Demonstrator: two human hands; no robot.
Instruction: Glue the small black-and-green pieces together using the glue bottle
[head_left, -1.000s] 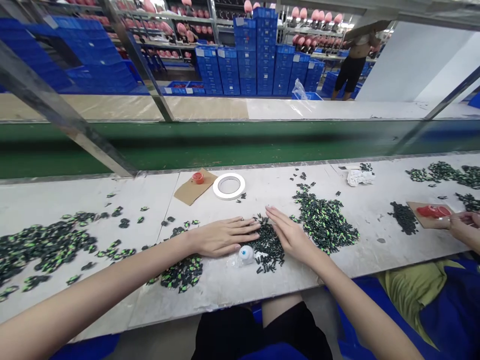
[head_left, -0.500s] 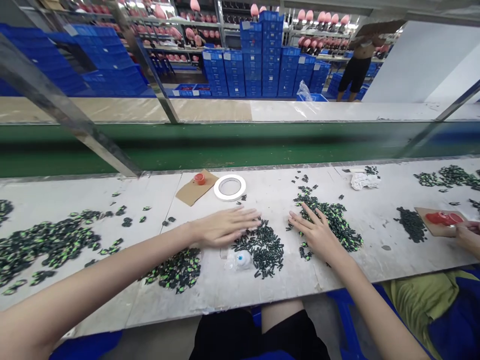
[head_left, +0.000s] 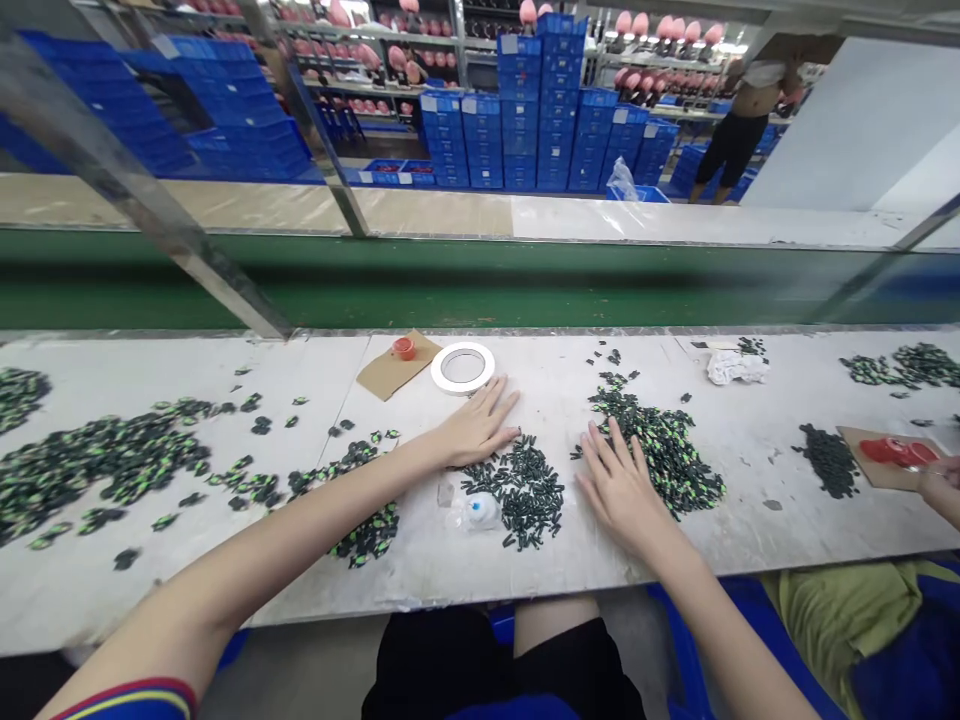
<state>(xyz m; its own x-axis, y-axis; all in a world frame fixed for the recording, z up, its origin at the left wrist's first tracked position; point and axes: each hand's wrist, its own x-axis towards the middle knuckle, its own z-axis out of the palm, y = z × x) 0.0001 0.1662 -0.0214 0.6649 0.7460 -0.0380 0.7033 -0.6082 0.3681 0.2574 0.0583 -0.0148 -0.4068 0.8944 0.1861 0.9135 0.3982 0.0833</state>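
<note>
Now, the small dark rod-shaped pieces [head_left: 531, 497] are heaped between the left hand [head_left: 474, 428] and the right hand [head_left: 621, 492], fingers spread, palms down, nothing visibly gripped; likely light, stiff and easily scattered, they are best pinched mid-length.

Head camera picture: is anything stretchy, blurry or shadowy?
Head view: the slanting silvery metal post at left may be stretched by a wide lens; head view: background's rounded pink objects look softer than the flat white tape ring; head view: the long green board has a darker band, maybe shadow.
</note>
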